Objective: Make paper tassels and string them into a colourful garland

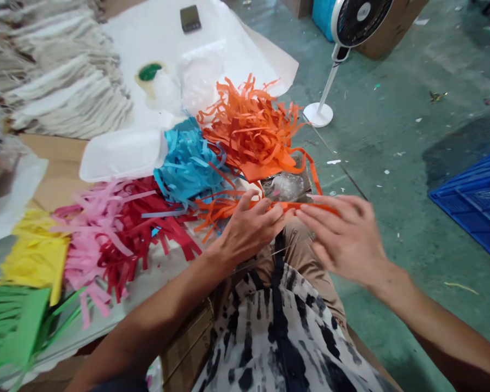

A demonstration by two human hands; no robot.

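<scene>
My left hand [251, 226] is closed, pinching a bundle of orange paper strips [228, 207] at the table's near edge. My right hand [343, 237] holds the other end of the same strips [306, 206], with its fingers stretched along them. Behind the hands lies a large heap of orange strips [253, 128]. A crumpled clear plastic bag [286, 186] sits just beyond my fingers.
Heaps of cut paper cover the table: blue [188, 163], red [147, 228], pink [93, 228], yellow [35, 256], green [12, 321]. A white foam tray [122, 155], a tape roll [149, 73], a phone [190, 18]. On the floor, a standing fan [351, 22] and a blue crate [477, 201].
</scene>
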